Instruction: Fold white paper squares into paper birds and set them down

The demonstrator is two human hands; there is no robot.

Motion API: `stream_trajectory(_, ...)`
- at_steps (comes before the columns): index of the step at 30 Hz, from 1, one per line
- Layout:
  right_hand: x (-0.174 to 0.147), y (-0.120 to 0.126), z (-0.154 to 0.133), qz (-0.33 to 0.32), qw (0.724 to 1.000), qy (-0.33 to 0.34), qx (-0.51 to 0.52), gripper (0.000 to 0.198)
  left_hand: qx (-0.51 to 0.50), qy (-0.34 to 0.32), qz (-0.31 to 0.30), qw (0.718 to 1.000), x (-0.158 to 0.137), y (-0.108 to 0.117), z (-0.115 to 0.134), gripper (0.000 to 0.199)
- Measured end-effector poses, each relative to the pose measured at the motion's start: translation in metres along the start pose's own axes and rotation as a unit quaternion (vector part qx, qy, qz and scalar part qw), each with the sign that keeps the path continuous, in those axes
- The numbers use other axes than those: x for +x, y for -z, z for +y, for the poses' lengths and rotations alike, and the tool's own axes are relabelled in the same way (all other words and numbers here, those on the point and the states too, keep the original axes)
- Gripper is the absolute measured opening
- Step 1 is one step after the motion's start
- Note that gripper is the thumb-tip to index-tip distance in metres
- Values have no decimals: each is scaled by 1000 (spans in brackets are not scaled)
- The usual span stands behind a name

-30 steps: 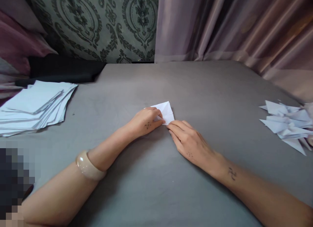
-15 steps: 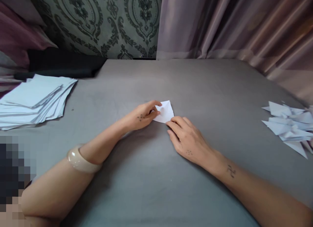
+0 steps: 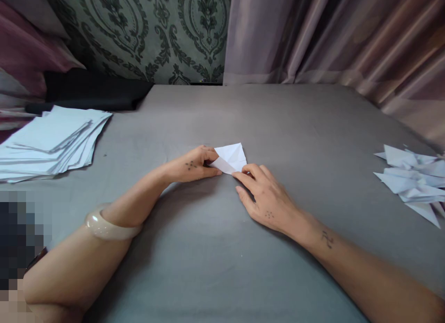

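A small folded sheet of white paper (image 3: 230, 157) lies on the grey cloth-covered table in the middle of the head view, creases showing across it. At its left corner my left hand (image 3: 196, 164) is closed around the edge, the thumb along the near side and the other fingers partly hidden behind the paper. My right hand (image 3: 266, 195) rests at the near right corner, its index and middle fingertips pressing the paper down. The right thumb is apart from the paper, on the cloth.
A stack of white paper sheets (image 3: 52, 140) lies at the left, with a folded black cloth (image 3: 93, 89) behind it. At the right edge is a pile of folded white paper pieces (image 3: 413, 174) with pointed tips. Curtains (image 3: 278, 35) hang behind the table (image 3: 295, 123).
My left hand has slid left from the top of the paper to its left corner, uncovering more of the folded surface. My right hand has shifted slightly left along the near edge.
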State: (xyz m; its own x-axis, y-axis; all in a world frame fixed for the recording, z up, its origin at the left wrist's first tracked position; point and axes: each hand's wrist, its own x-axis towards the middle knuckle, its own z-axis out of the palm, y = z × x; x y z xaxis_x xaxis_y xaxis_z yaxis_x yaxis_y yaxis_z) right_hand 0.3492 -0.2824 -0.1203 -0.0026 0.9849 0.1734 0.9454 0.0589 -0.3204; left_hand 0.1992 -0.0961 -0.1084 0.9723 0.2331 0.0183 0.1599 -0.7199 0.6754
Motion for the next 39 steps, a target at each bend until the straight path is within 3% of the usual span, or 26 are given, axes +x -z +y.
stream_trajectory(10, 0, -2, 2, -9, 999, -21, 33, 39, 59, -10, 23, 998, -2, -7, -2, 22)
stream_trajectory(15, -1, -1, 3, 2, 999, -17, 49, 37, 149, -33, 125, 980, 1, -17, 4, 26)
stream_trajectory(19, -1, -2, 3, 10, 998, -11, 59, 35, 177, -36, 215, 960, 4, -25, 9, 46)
stream_trajectory(21, -1, -2, 4, 9, 998, -10, 66, 34, 172, -43, 205, 962, 5, -27, 9, 32)
stream_trajectory(24, 0, -2, 5, 8, 997, -12, 82, 32, 118, -57, 141, 981, 4, -26, 8, 11)
stream_trajectory(30, -1, -1, 7, 7, 996, -17, 88, 31, 41, -12, 110, 993, -4, -21, 9, 22)
stream_trajectory(33, 0, 0, 6, -5, 997, -23, 73, 33, 87, -49, 137, 985, -7, -19, 14, 48)
stream_trajectory(35, 0, -1, 5, -7, 998, -24, 65, 36, 129, -88, 133, 979, -7, -17, 17, 51)
stream_trajectory(39, 0, -2, 5, -7, 998, -19, 59, 39, 159, -87, 102, 978, -6, -15, 15, 17)
